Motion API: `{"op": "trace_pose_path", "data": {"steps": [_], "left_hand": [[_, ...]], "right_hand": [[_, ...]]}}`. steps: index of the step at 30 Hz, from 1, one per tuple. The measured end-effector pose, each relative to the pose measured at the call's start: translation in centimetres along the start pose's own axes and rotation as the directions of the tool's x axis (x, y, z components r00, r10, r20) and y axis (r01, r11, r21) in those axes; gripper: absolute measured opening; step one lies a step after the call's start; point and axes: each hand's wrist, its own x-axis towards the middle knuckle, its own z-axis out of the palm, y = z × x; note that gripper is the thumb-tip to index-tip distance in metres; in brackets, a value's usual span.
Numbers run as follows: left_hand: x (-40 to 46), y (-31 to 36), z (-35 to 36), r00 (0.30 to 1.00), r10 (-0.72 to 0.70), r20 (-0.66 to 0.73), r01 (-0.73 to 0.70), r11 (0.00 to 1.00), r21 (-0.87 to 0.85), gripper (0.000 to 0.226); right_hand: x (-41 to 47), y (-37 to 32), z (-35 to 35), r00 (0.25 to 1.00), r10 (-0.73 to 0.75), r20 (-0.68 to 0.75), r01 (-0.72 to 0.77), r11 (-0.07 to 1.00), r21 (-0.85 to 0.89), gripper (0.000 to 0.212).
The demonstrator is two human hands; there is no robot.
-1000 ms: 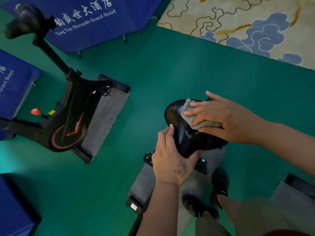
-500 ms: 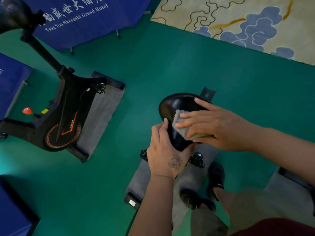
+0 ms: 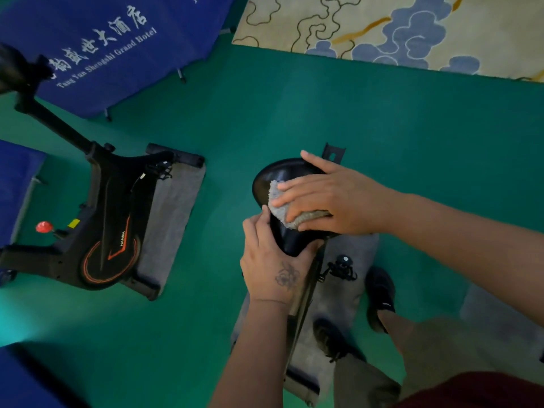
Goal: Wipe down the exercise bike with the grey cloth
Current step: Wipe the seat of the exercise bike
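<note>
The black saddle (image 3: 272, 176) of the exercise bike is right below me, its frame mostly hidden under my arms. My right hand (image 3: 329, 198) lies flat on the grey cloth (image 3: 281, 212), fingers straight, pressing it on the saddle's top. My left hand (image 3: 272, 260) grips the narrow nose of the saddle, fingers and thumb curled round it. One pedal (image 3: 341, 266) of this bike shows beside the saddle post.
A second black exercise bike (image 3: 109, 219) with orange trim stands on a grey mat (image 3: 170, 210) to the left. Blue hotel-branded covers (image 3: 117, 45) hang at the top left. A patterned rug (image 3: 412, 28) lies at the far side. My feet (image 3: 379, 295) stand on a grey mat on the green floor.
My right hand has slid the cloth along the saddle towards its nose and back up a little. My left hand has kept its grip on the nose.
</note>
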Motion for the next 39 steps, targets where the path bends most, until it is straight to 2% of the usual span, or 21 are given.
{"op": "trace_pose_path", "data": {"steps": [4, 6, 8, 11, 13, 17, 21, 23, 25, 27, 28, 29, 31, 33, 35, 39], "left_hand": [[0.0, 0.0, 0.0, 1.000, 0.022, 0.019, -0.022, 1.000, 0.016, 0.107], [-0.4, -0.2, -0.1, 0.998, 0.044, 0.051, -0.044, 0.999, 0.004, 0.108], [-1.0, -0.8, -0.2, 0.993, 0.069, 0.093, -0.067, 0.997, -0.034, 0.109], [-1.6, -1.6, -0.3, 0.989, 0.098, 0.110, -0.091, 0.994, -0.068, 0.110], [-1.5, -2.1, -0.2, 0.987, 0.111, 0.119, -0.098, 0.990, -0.105, 0.111], [-1.5, -4.0, -0.3, 0.963, 0.171, 0.210, -0.122, 0.966, -0.227, 0.121], [-2.4, -5.0, -1.6, 0.926, 0.202, 0.320, -0.088, 0.937, -0.338, 0.124], [-2.7, -5.2, -1.9, 0.922, 0.214, 0.322, -0.081, 0.921, -0.381, 0.120], [-3.1, -5.3, -1.8, 0.924, 0.210, 0.321, -0.065, 0.911, -0.408, 0.115], [-3.4, -5.1, -1.8, 0.926, 0.203, 0.318, -0.057, 0.908, -0.415, 0.110], [-3.4, -5.1, -1.8, 0.927, 0.205, 0.315, -0.059, 0.907, -0.417, 0.109], [-3.5, -5.1, -1.8, 0.927, 0.208, 0.313, -0.062, 0.905, -0.420, 0.108], [-3.4, -5.1, -1.8, 0.924, 0.216, 0.317, -0.063, 0.900, -0.431, 0.108], [-3.4, -5.1, -1.9, 0.921, 0.218, 0.324, -0.057, 0.896, -0.440, 0.110], [-3.4, -4.9, -2.0, 0.923, 0.204, 0.326, -0.036, 0.889, -0.456, 0.110], [-3.6, -3.9, -2.1, 0.938, 0.137, 0.319, 0.035, 0.877, -0.479, 0.102]], "right_hand": [[-3.4, -0.1, -0.1, 0.985, 0.068, -0.158, -0.068, 0.998, 0.007, 0.018], [-5.0, -1.0, 1.2, 0.948, 0.141, -0.284, -0.144, 0.990, 0.011, 0.015], [-6.4, -2.8, 3.5, 0.881, 0.223, -0.418, -0.239, 0.971, 0.013, 0.015], [-7.2, -6.4, 7.8, 0.756, 0.320, -0.571, -0.376, 0.926, 0.022, 0.025], [-6.9, -8.9, 10.9, 0.709, 0.357, -0.608, -0.427, 0.904, 0.032, 0.034], [-6.0, -11.2, 14.2, 0.670, 0.420, -0.612, -0.473, 0.877, 0.084, 0.045], [-6.4, -9.7, 14.0, 0.666, 0.352, -0.657, -0.521, 0.850, -0.073, 0.043], [-6.1, -9.4, 13.8, 0.626, 0.349, -0.697, -0.575, 0.811, -0.111, 0.039], [-5.3, -9.5, 13.3, 0.529, 0.390, -0.754, -0.650, 0.757, -0.064, 0.037], [-4.3, -9.7, 12.6, 0.368, 0.467, -0.804, -0.712, 0.697, 0.079, 0.038], [-3.8, -9.8, 12.2, 0.265, 0.519, -0.813, -0.717, 0.670, 0.194, 0.040], [-3.2, -9.9, 12.0, 0.147, 0.580, -0.801, -0.685, 0.644, 0.341, 0.042], [-1.7, -10.7, 12.3, -0.085, 0.695, -0.714, -0.504, 0.589, 0.632, 0.043], [0.1, -12.5, 13.0, -0.229, 0.762, -0.606, -0.316, 0.531, 0.786, 0.043], [1.0, -13.9, 13.7, -0.276, 0.807, -0.522, -0.236, 0.469, 0.851, 0.043], [-0.4, -13.0, 13.3, -0.215, 0.826, -0.521, -0.253, 0.469, 0.846, 0.041]]}}
